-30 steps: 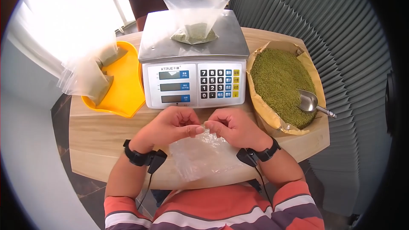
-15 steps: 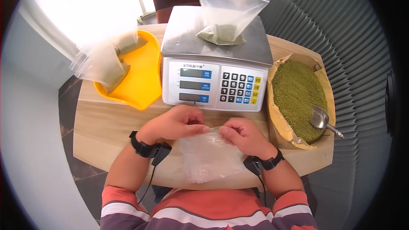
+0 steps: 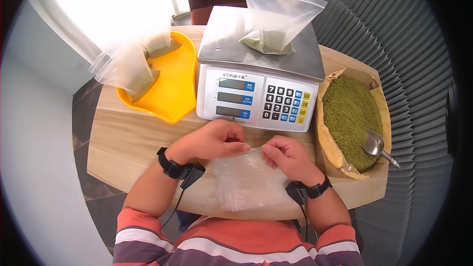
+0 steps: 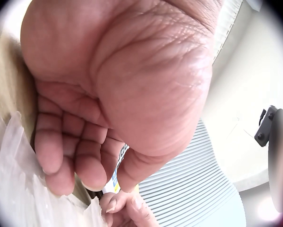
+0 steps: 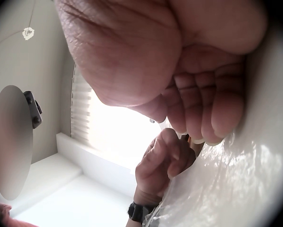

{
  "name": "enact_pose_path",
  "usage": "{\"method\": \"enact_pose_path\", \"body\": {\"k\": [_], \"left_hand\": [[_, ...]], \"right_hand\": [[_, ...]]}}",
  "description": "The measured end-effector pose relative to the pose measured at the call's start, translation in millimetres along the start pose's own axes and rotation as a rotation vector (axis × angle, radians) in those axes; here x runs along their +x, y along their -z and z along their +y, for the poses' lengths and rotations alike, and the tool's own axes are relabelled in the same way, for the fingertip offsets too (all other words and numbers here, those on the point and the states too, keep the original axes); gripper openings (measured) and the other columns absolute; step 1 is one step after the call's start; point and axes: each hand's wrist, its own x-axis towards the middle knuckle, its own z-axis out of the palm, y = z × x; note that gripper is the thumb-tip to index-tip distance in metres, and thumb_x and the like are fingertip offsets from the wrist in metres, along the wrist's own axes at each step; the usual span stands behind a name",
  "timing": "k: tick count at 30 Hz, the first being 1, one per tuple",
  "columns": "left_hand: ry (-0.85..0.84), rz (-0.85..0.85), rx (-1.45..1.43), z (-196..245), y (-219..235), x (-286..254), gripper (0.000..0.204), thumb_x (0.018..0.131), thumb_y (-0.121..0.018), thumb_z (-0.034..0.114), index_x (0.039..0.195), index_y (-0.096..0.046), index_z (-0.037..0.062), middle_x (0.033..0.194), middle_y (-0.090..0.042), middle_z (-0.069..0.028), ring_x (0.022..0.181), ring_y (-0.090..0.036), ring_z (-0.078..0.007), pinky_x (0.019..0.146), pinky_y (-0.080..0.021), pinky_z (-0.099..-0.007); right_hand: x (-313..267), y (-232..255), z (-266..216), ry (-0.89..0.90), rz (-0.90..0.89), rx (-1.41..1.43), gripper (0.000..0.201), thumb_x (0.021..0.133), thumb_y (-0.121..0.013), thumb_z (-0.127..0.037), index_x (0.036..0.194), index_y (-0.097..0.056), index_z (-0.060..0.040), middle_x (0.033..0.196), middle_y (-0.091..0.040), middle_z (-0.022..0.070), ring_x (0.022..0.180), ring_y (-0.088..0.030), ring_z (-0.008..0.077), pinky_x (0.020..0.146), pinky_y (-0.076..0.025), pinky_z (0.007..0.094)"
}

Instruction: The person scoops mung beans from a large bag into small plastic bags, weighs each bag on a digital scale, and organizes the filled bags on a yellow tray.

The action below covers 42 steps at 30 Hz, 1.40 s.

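Glare blurs filled translucent bags [image 3: 138, 81] on the yellow plastic tray [image 3: 173, 86]. The left hand [image 3: 217, 140] and right hand [image 3: 291, 160] each grip the top edge of flat clear plastic bagging [image 3: 249, 182] over the wooden counter [image 3: 118, 143]; contact points are partly hidden.

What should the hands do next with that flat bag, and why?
Perhaps gently tug the top edge of the clear bag open: the left hand and right hand pinch that edge, and the bag looks flat and empty.
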Motion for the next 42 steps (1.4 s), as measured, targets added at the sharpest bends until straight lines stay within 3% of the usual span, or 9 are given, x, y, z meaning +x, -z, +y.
{"method": "enact_pose_path", "body": {"k": [9,16,18,22,31,37,42], "left_hand": [[0.119,0.016,-0.098,3,-2,-1,0.021,0.104,-0.082,0.017,0.093,-0.069,0.0047,0.078,-0.066,0.0041,0.070,-0.058,-0.0036,0.062,-0.045,-0.0240],[0.100,0.023,-0.057,-1,-5,-1,0.020,0.104,-0.082,0.016,0.094,-0.069,0.0042,0.077,-0.065,0.0040,0.071,-0.059,-0.0044,0.062,-0.046,-0.0244],[0.108,0.049,-0.054,1,-8,-1,0.026,0.103,-0.083,0.020,0.090,-0.067,0.0037,0.076,-0.056,0.0063,0.072,-0.047,-0.0050,0.060,-0.041,-0.0280],[0.108,0.047,-0.041,-2,-9,-1,0.026,0.102,-0.083,0.020,0.091,-0.067,0.0032,0.076,-0.055,0.0056,0.072,-0.047,-0.0059,0.060,-0.042,-0.0286],[0.083,0.052,0.107,10,-12,-3,0.026,0.102,-0.084,0.021,0.094,-0.069,0.0017,0.077,-0.057,0.0025,0.072,-0.049,-0.0081,0.061,-0.044,-0.0296],[0.117,0.026,0.163,20,-14,-8,0.023,0.101,-0.085,0.019,0.101,-0.071,0.0024,0.084,-0.067,0.0033,0.077,-0.057,-0.0067,0.067,-0.049,-0.0275],[0.092,0.035,0.414,51,-18,-16,0.024,0.097,-0.087,0.017,0.105,-0.071,0.0022,0.082,-0.070,-0.0028,0.073,-0.061,-0.0127,0.068,-0.052,-0.0296]], "right_hand": [[1,-1,-1,0.011,-0.004,0.072,0.024,0.112,-0.069,-0.023,0.101,-0.072,-0.0020,0.081,-0.067,-0.0030,0.072,-0.059,0.0050,0.065,-0.049,0.0245],[2,1,0,0.014,-0.026,0.041,0.025,0.112,-0.069,-0.023,0.099,-0.072,-0.0024,0.080,-0.065,-0.0030,0.071,-0.057,0.0050,0.064,-0.047,0.0249],[2,1,0,0.020,-0.027,0.043,0.025,0.112,-0.069,-0.023,0.099,-0.071,-0.0024,0.080,-0.065,-0.0030,0.071,-0.057,0.0051,0.064,-0.047,0.0250],[2,1,1,0.029,-0.023,0.034,0.025,0.112,-0.070,-0.023,0.098,-0.072,-0.0022,0.079,-0.065,-0.0025,0.071,-0.057,0.0053,0.064,-0.047,0.0254],[4,1,5,0.053,-0.029,0.034,0.023,0.111,-0.070,-0.021,0.099,-0.073,-0.0011,0.080,-0.067,-0.0018,0.071,-0.057,0.0056,0.063,-0.047,0.0259],[4,0,5,0.057,-0.027,0.044,0.023,0.110,-0.070,-0.020,0.098,-0.073,-0.0011,0.080,-0.066,-0.0020,0.070,-0.056,0.0056,0.063,-0.047,0.0259],[3,1,3,0.056,-0.015,0.037,0.023,0.110,-0.070,-0.020,0.097,-0.073,-0.0011,0.080,-0.066,-0.0020,0.070,-0.056,0.0059,0.063,-0.047,0.0263]]}}
